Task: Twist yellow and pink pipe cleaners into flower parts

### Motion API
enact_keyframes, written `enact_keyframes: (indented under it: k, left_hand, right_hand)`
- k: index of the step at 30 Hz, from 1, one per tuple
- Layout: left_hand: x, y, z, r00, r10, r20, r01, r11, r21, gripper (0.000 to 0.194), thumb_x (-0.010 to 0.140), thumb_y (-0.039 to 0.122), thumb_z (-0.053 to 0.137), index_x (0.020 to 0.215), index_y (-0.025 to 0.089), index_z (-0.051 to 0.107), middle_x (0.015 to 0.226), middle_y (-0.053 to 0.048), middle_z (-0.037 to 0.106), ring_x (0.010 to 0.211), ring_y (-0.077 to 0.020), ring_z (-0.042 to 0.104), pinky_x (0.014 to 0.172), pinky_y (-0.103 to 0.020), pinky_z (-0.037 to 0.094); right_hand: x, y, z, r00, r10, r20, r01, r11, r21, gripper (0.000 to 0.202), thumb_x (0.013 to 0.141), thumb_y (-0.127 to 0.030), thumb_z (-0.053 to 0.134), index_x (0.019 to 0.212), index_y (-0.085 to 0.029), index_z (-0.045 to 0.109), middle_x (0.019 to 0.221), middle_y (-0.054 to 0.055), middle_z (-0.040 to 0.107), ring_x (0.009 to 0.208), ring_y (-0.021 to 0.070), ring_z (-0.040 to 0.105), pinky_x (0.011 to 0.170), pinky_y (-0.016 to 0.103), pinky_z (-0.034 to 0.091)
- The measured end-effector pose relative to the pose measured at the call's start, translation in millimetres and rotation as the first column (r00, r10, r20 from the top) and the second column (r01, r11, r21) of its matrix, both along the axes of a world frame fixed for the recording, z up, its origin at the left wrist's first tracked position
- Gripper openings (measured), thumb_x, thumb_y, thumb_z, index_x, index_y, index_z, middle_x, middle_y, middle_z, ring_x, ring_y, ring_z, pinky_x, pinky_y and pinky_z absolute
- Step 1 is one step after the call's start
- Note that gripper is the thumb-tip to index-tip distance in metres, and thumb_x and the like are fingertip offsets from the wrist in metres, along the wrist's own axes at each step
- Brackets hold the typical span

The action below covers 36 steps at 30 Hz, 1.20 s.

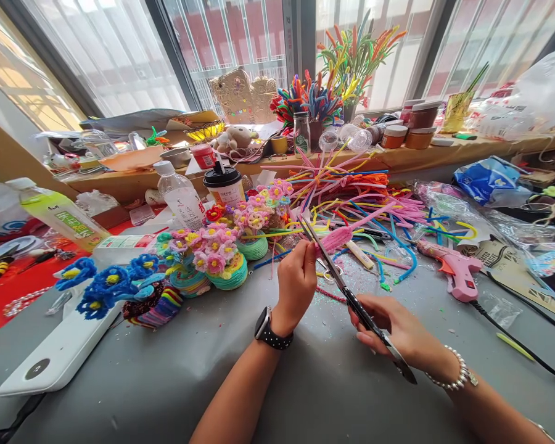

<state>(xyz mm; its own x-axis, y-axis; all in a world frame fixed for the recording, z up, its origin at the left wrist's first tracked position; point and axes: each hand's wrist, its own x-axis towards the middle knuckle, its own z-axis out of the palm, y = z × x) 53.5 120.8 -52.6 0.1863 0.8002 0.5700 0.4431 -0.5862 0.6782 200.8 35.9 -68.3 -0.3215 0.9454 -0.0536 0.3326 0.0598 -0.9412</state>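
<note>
On the grey surface (pixel 166 382), a pile of fuzzy stems (pixel 402 213) lies beyond the pink glue gun (pixel 457 271); left of that gun, the right hand (pixel 409 333) has its grip wrapped around a long dark tool (pixel 351 300); farther left, the left hand (pixel 296 283) has its grip pinched on a pink fuzzy bundle (pixel 338 239).

left hand (pixel 297 280) raised, pinched closed; right hand (pixel 407 336) lower, curled in a grip. hands apart. bare forearms (pixel 240 388) extended forward, angled inward.

A clear bottle (pixel 184 198) stands beside a lidded cup (pixel 225 190).
</note>
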Motion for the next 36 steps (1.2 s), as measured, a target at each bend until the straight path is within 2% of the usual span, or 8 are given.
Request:
enact_keyframes:
  k: [4, 8, 11, 17, 22, 26, 29, 36]
  left_hand:
    - [-0.1, 0.7, 0.4, 1.000, -0.020, 0.007, 0.021, 0.999, -0.027, 0.027, 0.085, 0.028, 0.030, 0.060, 0.019, 0.033, 0.054, 0.004, 0.036, 0.048, -0.0089, 0.032, 0.049, -0.022, 0.025]
    - [-0.6, 1.5, 1.1, 0.997, -0.072, -0.030, 0.071, 0.997, -0.029, 0.028, 0.085, 0.028, 0.030, 0.059, 0.019, 0.032, 0.053, 0.004, 0.034, 0.048, -0.0090, 0.031, 0.049, -0.023, 0.024]
    - [-0.8, 2.1, 0.5, 0.993, -0.098, -0.064, 0.097, 0.995, -0.021, 0.028, 0.085, 0.028, 0.030, 0.058, 0.019, 0.032, 0.052, 0.004, 0.035, 0.047, -0.0090, 0.031, 0.048, -0.023, 0.024]
    - [0.0, 1.9, -1.5, 0.994, -0.079, -0.080, 0.077, 0.997, -0.025, 0.027, 0.085, 0.029, 0.030, 0.060, 0.019, 0.033, 0.053, 0.003, 0.036, 0.048, -0.0092, 0.031, 0.049, -0.023, 0.024]
    - [0.7, 1.6, -1.7, 0.994, -0.071, -0.080, 0.069, 0.997, -0.033, 0.028, 0.085, 0.030, 0.028, 0.060, 0.019, 0.034, 0.053, 0.003, 0.038, 0.047, -0.0091, 0.033, 0.048, -0.023, 0.024]
    - [2.6, 1.8, -2.9, 0.994, -0.052, -0.096, 0.050, 0.999, -0.019, 0.028, 0.085, 0.029, 0.030, 0.059, 0.019, 0.033, 0.052, 0.003, 0.037, 0.047, -0.0091, 0.032, 0.048, -0.023, 0.024]
    - [4.2, 1.5, -3.6, 0.991, -0.089, -0.101, 0.086, 0.996, -0.034, 0.028, 0.085, 0.028, 0.031, 0.059, 0.019, 0.034, 0.052, 0.003, 0.037, 0.047, -0.0090, 0.033, 0.049, -0.023, 0.024]
    - [-1.0, 6.3, -1.1, 0.997, -0.071, 0.001, 0.071, 0.996, -0.060, 0.031, 0.085, 0.033, 0.031, 0.057, 0.019, 0.033, 0.051, 0.004, 0.033, 0.046, -0.0090, 0.031, 0.048, -0.023, 0.023]
  right_hand:
    - [0.7, 0.9, 2.4, 0.997, 0.027, -0.068, -0.030, 0.999, -0.033, 0.021, 0.067, -0.034, 0.055, 0.073, -0.016, 0.046, 0.069, 0.000, 0.045, 0.059, 0.0098, 0.042, 0.054, 0.022, 0.039]
    - [4.8, 0.6, 6.2, 0.980, 0.092, -0.174, -0.107, 0.991, -0.079, 0.041, 0.063, -0.051, 0.055, 0.084, -0.016, 0.048, 0.075, 0.002, 0.047, 0.066, 0.0129, 0.045, 0.062, 0.027, 0.041]
    - [6.9, -0.2, 7.2, 0.966, 0.103, -0.235, -0.135, 0.983, -0.124, 0.052, 0.059, -0.060, 0.054, 0.086, -0.015, 0.047, 0.076, 0.002, 0.046, 0.065, 0.0131, 0.044, 0.061, 0.028, 0.041]
    - [6.3, 1.9, 3.3, 0.978, 0.073, -0.194, -0.096, 0.989, -0.111, 0.044, 0.062, -0.056, 0.055, 0.075, -0.015, 0.045, 0.064, 0.000, 0.043, 0.054, 0.0096, 0.039, 0.052, 0.025, 0.040]
    - [5.3, 3.0, 2.8, 0.987, 0.065, -0.146, -0.078, 0.993, -0.087, 0.037, 0.062, -0.049, 0.058, 0.069, -0.016, 0.045, 0.061, -0.001, 0.044, 0.053, 0.0091, 0.039, 0.049, 0.023, 0.038]
    - [-1.5, 1.0, 3.9, 0.993, -0.066, -0.100, 0.056, 0.993, -0.102, 0.026, 0.067, -0.038, 0.054, 0.061, -0.017, 0.041, 0.053, -0.004, 0.039, 0.047, 0.0067, 0.034, 0.043, 0.020, 0.032]
    - [-3.5, -0.3, 7.0, 0.987, -0.151, -0.059, 0.146, 0.986, -0.080, 0.025, 0.070, -0.034, 0.051, 0.058, -0.018, 0.037, 0.050, -0.005, 0.036, 0.045, 0.0059, 0.032, 0.042, 0.019, 0.030]
    - [6.9, 1.3, 14.1, 0.975, -0.223, 0.019, 0.223, 0.975, 0.026, 0.028, 0.072, -0.040, 0.048, 0.057, -0.019, 0.038, 0.048, -0.005, 0.038, 0.045, 0.0069, 0.034, 0.042, 0.020, 0.033]
